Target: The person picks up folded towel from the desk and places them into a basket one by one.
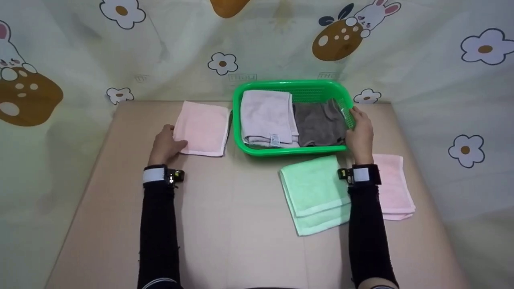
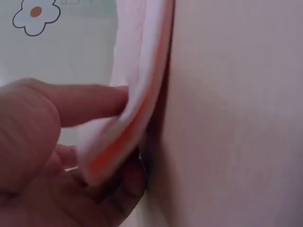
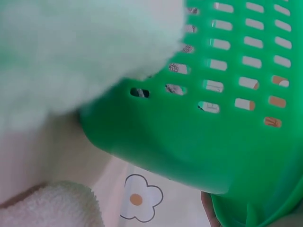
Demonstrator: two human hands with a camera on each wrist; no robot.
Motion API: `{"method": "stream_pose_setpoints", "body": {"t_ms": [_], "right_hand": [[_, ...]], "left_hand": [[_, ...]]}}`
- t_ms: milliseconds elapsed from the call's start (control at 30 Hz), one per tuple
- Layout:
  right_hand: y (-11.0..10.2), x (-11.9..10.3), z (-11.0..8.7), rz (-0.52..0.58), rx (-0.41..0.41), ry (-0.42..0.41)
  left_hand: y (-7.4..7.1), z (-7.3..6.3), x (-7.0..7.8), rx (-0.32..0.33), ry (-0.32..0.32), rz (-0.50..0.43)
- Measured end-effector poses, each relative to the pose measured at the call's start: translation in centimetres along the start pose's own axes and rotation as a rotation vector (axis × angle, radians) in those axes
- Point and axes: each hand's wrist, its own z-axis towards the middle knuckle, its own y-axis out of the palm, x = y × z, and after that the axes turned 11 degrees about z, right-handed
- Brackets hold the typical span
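Note:
My left hand [image 1: 164, 145] pinches the near left corner of a folded pink towel [image 1: 202, 128], left of the basket. In the left wrist view the thumb lies on top of the towel's edge [image 2: 142, 94] and the fingers are under it, with that corner raised and bent. With my right hand [image 1: 361, 136] I grip the right rim of a green plastic basket [image 1: 291, 152]. A folded pale lilac towel [image 1: 267, 114] with a small label lies in the basket's left half, and a dark grey cloth [image 1: 319, 124] in its right half.
A folded mint-green towel [image 1: 313, 186] lies in front of the basket, partly under my right forearm. Another folded pink towel [image 1: 393, 184] is to the right of that forearm. Behind the table [image 1: 241, 241] hangs a printed curtain [image 1: 172, 40] with flowers and rabbits.

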Motion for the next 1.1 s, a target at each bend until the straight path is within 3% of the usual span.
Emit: {"method": "stream_pose_setpoints", "body": {"t_ms": [100,167,400,633,767,933,1100], "right_hand": [[0.0,0.1,0.0,-0.005,0.009,-0.017],[0.1,0.1,0.0,0.000,0.016,-0.024],[-0.2,-0.1,0.1,-0.004,0.013,-0.011],[0.0,-0.2,-0.1,0.011,0.008,0.003],[0.1,-0.2,-0.1,0.004,0.014,0.020],[0.1,-0.4,-0.1,0.000,0.004,0.031],[0.3,-0.3,0.0,0.006,0.008,0.013]], "left_hand": [[-0.2,0.0,-0.1,-0.095,-0.009,-0.044],[-0.3,-0.1,-0.1,-0.119,-0.009,-0.056],[0.5,0.0,0.1,-0.035,-0.020,-0.060],[0.5,-1.0,0.1,-0.169,-0.012,-0.041],[0.6,-1.8,-0.1,-0.240,0.031,-0.010],[1.1,-3.4,-0.7,-0.338,0.057,0.024],[2.1,-5.3,-1.0,-0.433,0.081,-0.013]]}}
